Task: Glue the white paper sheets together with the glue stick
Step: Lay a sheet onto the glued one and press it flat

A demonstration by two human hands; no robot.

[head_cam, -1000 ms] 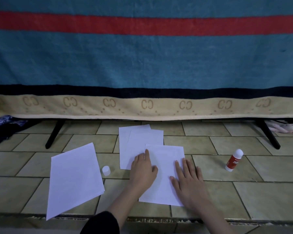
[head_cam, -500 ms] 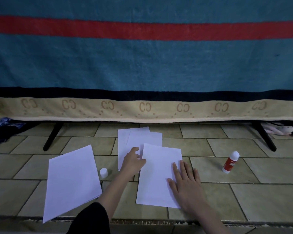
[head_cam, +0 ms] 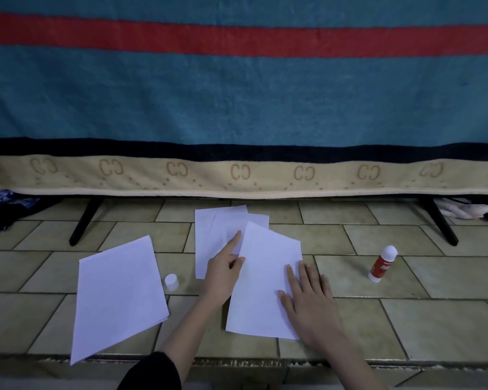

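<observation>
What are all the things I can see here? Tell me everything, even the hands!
paper sheets: at least four, white; one on the left, two overlapping at the back, one in the middle.
glue stick: one, red with a white top, standing on the right.
cap: one, white, between the left and back sheets.
floor: beige tiles, under everything.
blanket: one, teal with a red stripe and a beige border, hanging at the back.
legs: two, black, under the blanket.
left hand: one, finger pointing on the back sheets.
right hand: one, flat on the middle sheet.
</observation>
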